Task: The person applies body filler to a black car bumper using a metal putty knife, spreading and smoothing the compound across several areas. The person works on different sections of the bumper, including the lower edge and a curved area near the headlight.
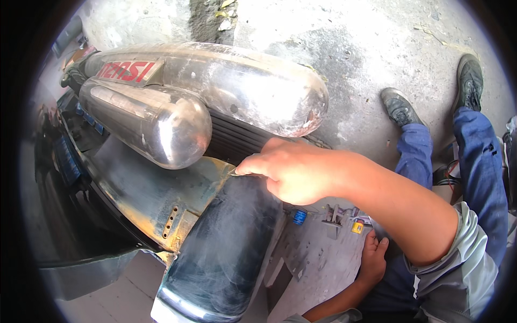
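My right hand point(299, 171) reaches in from the right, its index finger stretched out and touching the corner of a rust-edged dark metal panel point(156, 180). The thumb stands apart from that finger; the other fingers are mostly hidden. Just under the hand is a curved, dark, scuffed fender-like panel point(221, 247), with pale smears on its surface. Low on the right, my left hand point(373, 257) is closed around a flat grey piece point(379, 228), partly hidden by my right arm.
Two shiny metal tanks point(237, 83), point(175, 132) with rounded ends lie behind the panel, above dark ribbed bars point(239, 137). Small items, including a yellow box point(357, 227) and a blue can-like object point(300, 217), lie below. My shoes point(401, 107) rest on the concrete floor point(350, 48).
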